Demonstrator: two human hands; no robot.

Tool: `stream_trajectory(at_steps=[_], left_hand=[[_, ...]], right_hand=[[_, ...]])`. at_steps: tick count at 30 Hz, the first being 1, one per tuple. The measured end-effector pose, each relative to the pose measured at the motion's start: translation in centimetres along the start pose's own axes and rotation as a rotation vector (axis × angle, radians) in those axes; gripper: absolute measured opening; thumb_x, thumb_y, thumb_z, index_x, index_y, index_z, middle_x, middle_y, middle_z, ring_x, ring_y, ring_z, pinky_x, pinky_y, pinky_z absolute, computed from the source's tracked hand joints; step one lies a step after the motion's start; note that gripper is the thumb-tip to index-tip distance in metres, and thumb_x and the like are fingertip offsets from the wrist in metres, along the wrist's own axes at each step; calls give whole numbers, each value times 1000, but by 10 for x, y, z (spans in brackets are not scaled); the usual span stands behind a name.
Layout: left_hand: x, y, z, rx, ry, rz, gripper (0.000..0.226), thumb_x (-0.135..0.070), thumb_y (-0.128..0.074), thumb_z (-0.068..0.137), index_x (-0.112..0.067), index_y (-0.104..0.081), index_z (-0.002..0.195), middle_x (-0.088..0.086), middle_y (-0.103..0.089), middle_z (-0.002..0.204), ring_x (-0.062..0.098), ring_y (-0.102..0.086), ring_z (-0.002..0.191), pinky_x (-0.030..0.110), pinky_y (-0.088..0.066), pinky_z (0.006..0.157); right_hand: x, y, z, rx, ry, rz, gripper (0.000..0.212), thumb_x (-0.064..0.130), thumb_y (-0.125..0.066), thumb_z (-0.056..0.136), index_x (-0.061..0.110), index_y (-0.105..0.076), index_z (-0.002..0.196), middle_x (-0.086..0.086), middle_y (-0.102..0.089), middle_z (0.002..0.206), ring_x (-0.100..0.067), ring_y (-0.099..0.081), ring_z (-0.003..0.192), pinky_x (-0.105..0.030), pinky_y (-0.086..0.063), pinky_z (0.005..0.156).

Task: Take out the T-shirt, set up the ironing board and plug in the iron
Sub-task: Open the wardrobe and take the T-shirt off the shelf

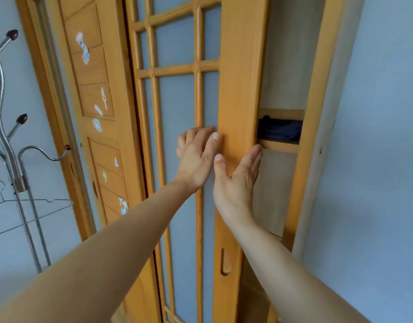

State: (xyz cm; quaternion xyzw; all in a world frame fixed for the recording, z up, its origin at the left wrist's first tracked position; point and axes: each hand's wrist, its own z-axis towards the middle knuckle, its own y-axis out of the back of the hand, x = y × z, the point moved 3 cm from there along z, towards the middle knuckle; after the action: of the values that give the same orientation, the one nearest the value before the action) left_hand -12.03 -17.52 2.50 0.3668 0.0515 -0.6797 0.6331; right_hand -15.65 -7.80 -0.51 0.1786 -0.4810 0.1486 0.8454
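Note:
A wooden sliding wardrobe door (240, 78) with frosted panes stands partly slid aside. Both hands lie flat on its right stile. My left hand (196, 157) presses the front face with spread fingers. My right hand (238, 178) has its fingertips hooked around the stile's right edge. In the narrow gap behind the door, a dark blue folded garment (280, 130) rests on a wooden shelf (279, 145). Whether it is the T-shirt I cannot tell. No ironing board or iron is in sight.
A second wooden door (93, 94) with stickers stands to the left. A metal coat stand (5, 127) with a wire hanger (26, 206) is at the far left. A recessed pull (225, 262) sits lower on the stile. A blue wall (375, 159) borders the right.

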Motion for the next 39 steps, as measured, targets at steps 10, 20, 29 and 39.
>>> stream_trajectory(at_steps=[10,20,29,39], left_hand=[[47,32,34,94,-84,-66,58,-45,-44,95,-18,-28,144,1,-31,144,17,-25,135,29,-14,108],[83,40,60,65,-53,-37,91,-47,-60,84,-25,-1,149,1,-10,154,22,-13,142,42,-17,116],[114,48,79,28,40,-12,91,-40,-60,86,-23,4,149,5,-5,156,25,-6,144,44,-13,118],[45,3,102,283,-424,-21,49,-14,-52,92,-8,-38,139,8,-32,147,23,-35,134,29,-27,113]], right_hand=[[12,-65,17,14,-29,-116,71,37,-36,100,15,7,152,-1,7,162,-13,5,149,-36,-5,123],[30,-83,41,-69,47,-135,55,37,-40,99,22,-26,150,4,-25,158,-12,-20,146,-38,-24,119],[28,-96,55,-43,55,-183,54,38,-41,98,24,-27,149,6,-26,157,-12,-20,146,-39,-25,119],[34,-63,73,-244,103,-295,45,30,-43,99,17,-41,142,0,-41,148,-15,-31,140,-31,-26,115]])
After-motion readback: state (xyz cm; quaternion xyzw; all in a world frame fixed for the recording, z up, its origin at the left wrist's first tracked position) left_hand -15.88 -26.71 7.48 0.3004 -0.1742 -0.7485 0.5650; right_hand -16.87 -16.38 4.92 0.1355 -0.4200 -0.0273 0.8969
